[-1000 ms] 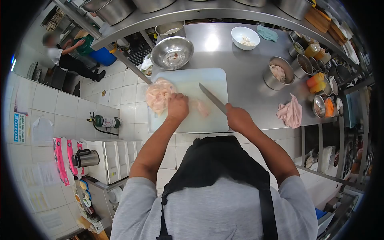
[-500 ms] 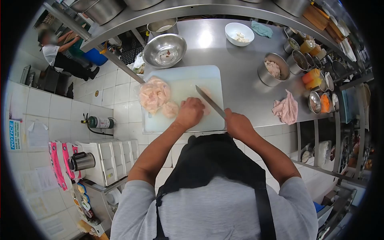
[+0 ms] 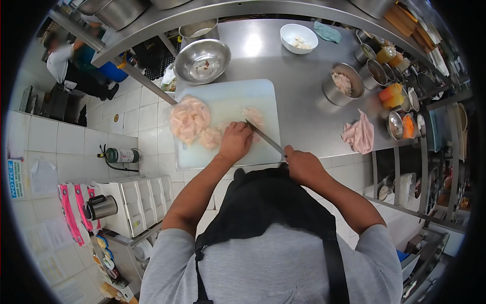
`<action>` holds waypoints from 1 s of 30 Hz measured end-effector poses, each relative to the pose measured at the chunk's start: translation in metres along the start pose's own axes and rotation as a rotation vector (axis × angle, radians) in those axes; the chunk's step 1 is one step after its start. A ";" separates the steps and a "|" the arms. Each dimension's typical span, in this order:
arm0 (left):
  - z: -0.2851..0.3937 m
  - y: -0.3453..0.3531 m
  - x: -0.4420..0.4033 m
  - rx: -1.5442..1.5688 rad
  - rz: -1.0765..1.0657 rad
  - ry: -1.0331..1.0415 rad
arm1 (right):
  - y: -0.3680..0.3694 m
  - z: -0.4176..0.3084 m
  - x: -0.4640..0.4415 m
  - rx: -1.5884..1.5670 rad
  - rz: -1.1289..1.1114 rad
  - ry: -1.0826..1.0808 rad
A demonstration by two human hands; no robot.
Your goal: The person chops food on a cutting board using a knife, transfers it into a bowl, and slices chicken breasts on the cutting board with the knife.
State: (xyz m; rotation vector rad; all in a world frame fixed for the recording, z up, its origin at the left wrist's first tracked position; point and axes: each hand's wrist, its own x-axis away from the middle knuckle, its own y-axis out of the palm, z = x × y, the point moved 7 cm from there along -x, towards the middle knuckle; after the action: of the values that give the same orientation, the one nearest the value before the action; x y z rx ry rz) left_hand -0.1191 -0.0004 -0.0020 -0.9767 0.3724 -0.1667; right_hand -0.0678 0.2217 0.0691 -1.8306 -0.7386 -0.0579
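Note:
A kitchen knife (image 3: 267, 138) is gripped by its handle in my right hand (image 3: 304, 164), its blade slanting up and left over the white cutting board (image 3: 228, 92). The tip lies close to the fingers of my left hand (image 3: 236, 142). Those fingers are bent and pressed together on pale raw meat, probably chicken, partly hidden beneath them. Just beyond the blade lies a piece of raw chicken (image 3: 254, 117). Left of my left hand, a clear plastic bag of raw chicken (image 3: 189, 119) rests on the board, with a smaller piece (image 3: 210, 137) beside it.
Behind the board stands a wide steel bowl (image 3: 202, 62). A white bowl (image 3: 298, 39), a steel pot of meat (image 3: 343, 86) and a pink cloth (image 3: 359, 133) are on the steel table. Sauce bottles (image 3: 391, 95) line the right. Another person (image 3: 65, 63) stands far left.
The knife and my right hand have drawn back towards my body. My left hand has shifted slightly left, showing more of the meat beyond the blade. The whole view has moved a little.

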 end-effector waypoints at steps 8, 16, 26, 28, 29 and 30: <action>0.004 -0.004 -0.001 -0.015 0.011 -0.007 | 0.005 -0.019 -0.061 -0.020 0.016 -0.008; -0.001 -0.003 0.010 0.060 0.138 0.015 | -0.007 -0.016 -0.009 0.041 -0.116 0.020; -0.039 -0.035 0.011 -0.060 0.123 -0.090 | -0.022 -0.031 -0.050 -0.047 -0.041 0.005; -0.063 -0.044 0.011 -0.146 0.117 -0.239 | -0.015 -0.025 -0.029 -0.068 -0.055 0.013; -0.069 -0.050 0.007 -0.222 0.053 -0.323 | -0.008 -0.021 -0.024 -0.067 -0.088 0.024; -0.076 -0.055 0.004 -0.301 -0.007 -0.405 | -0.002 -0.015 -0.022 -0.065 -0.117 0.032</action>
State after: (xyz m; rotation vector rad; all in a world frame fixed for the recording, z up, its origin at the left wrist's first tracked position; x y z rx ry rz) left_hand -0.1425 -0.0910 0.0044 -1.2778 0.0200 0.0851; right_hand -0.0812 0.1988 0.0683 -1.8422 -0.8289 -0.1885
